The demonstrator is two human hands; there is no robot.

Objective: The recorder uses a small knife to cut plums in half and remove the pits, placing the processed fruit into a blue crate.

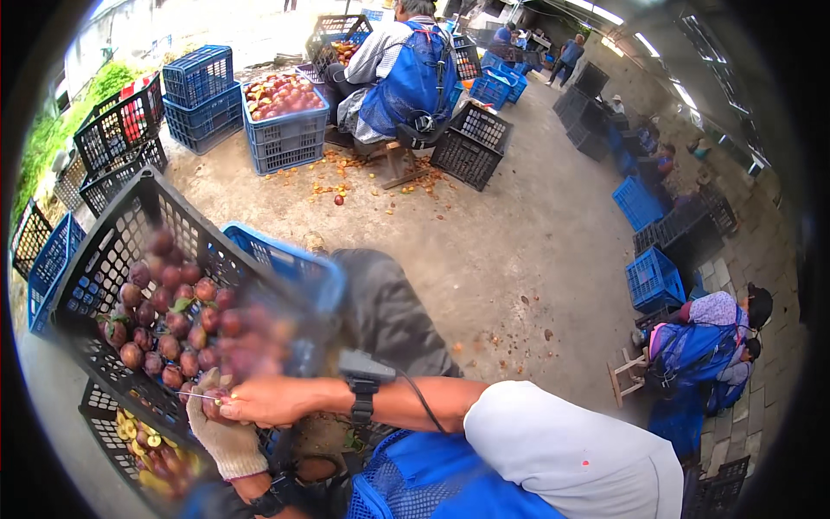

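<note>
pinching a dark purple fruit (pixel 216 405) between both hands, you have your gloved left hand (pixel 223 432) closed under it and your bare right hand (pixel 268 400) clenched on it from the right. a thin blade or wire seems to stick out to the left of the fruit, but it is too small to tell what it is. the fruit sits just past the near edge of the tilted black crate (pixel 130 233), which is heaped with more purple fruit (pixel 173 320). below it, a lower black crate (pixel 108 432) holds yellow cut pieces (pixel 138 432).

as a judgement: your right fingers are bare and right against the fruit, so a slip of whatever sharp edge is there could nick them. the tilted crate leans toward you, and a knock from your forearm could send fruit rolling onto the concrete floor (pixel 519 233). the blue crate (pixel 285 259) behind it is blurred and stands just beside your arm.
</note>
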